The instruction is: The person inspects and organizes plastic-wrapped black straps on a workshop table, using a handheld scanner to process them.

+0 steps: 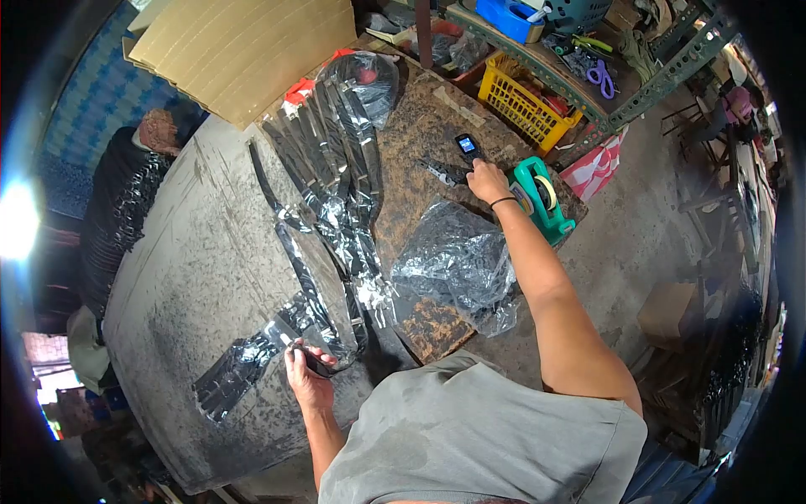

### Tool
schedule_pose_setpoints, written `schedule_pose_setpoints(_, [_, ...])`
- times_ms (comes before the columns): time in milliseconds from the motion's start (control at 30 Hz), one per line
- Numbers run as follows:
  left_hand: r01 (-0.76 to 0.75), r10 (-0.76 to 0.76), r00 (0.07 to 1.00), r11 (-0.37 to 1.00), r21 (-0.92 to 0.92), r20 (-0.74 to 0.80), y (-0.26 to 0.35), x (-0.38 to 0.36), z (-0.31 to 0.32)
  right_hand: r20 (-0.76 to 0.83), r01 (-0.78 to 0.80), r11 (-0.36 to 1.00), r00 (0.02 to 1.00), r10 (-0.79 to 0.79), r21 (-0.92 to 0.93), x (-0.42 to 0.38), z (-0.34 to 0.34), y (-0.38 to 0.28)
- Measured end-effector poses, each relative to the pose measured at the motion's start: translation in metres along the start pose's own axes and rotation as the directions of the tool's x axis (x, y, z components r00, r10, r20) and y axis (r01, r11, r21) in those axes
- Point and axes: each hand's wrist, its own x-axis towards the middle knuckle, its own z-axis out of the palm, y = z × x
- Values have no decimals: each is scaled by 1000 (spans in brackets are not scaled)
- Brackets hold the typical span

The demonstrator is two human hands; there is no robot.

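Observation:
My left hand [309, 376], fingers closed, grips the end of a black strip [323, 363] near the front of the grey table. Beside it lies a bundle of shiny black plastic-wrapped strips [231, 374]. More long black strips [332, 160] fan out toward the back. My right hand [487, 181] reaches far forward over the worn board, its fingers drawn together; what they hold, if anything, I cannot make out. Close to its fingertips are a dark slim object [443, 172] and a mobile phone [467, 144] with a lit screen. A green tape dispenser [541, 202] stands just right of that hand.
A crumpled clear plastic bag [453, 260] lies on the worn board [424, 118]. Cardboard [243, 50] stands at the back left. A yellow basket [527, 105] sits beneath a metal shelf holding purple scissors [600, 78]. Dark bundled material [122, 202] flanks the grey table [185, 277].

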Motion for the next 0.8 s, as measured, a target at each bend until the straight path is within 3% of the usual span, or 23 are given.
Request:
schedule_pose_setpoints(100, [0,-1,1000,999,52,2,2,2,7,-286,235,954,942,-176,187,-15,1,0])
schedule_pose_setpoints(133, [12,-14,999,999,45,48,1,4,5,-286,241,952,941,-182,187,-34,-13,-11])
schedule_pose_setpoints(200, [-8,2,996,998,70,88,-1,9,7,-333,330,803,927,-176,496,-83,-37,-38])
schedule_pose_setpoints(267, [-24,12,992,994,103,122,-2,14,10,-99,158,624,987,-128,765,-126,-22,-55])
schedule_pose_setpoints(333, [-17,10,988,999,46,153,0,16,24,-142,225,386,962,-231,895,-180,-5,-90])
schedule_pose_setpoints(400, [-53,24,978,990,134,208,8,15,36,-54,168,283,927,-372,944,-232,1,-130])
schedule_pose_setpoints(433, [-62,28,971,989,135,239,11,14,37,76,30,246,909,-411,969,-253,7,-147])
schedule_pose_setpoints(467, [-77,39,961,989,129,272,13,16,38,80,88,346,893,-443,934,-271,12,-163])
schedule_pose_setpoints(533, [-100,85,920,995,21,382,20,14,38,-14,144,205,848,-530,968,-294,35,-190])
schedule_pose_setpoints(733, [-75,97,902,995,-68,422,47,15,18,73,66,242,849,-524,968,-335,57,-230])
schedule_pose_setpoints(800, [-86,101,894,995,-53,437,57,20,6,18,80,163,850,-527,983,-346,49,-242])
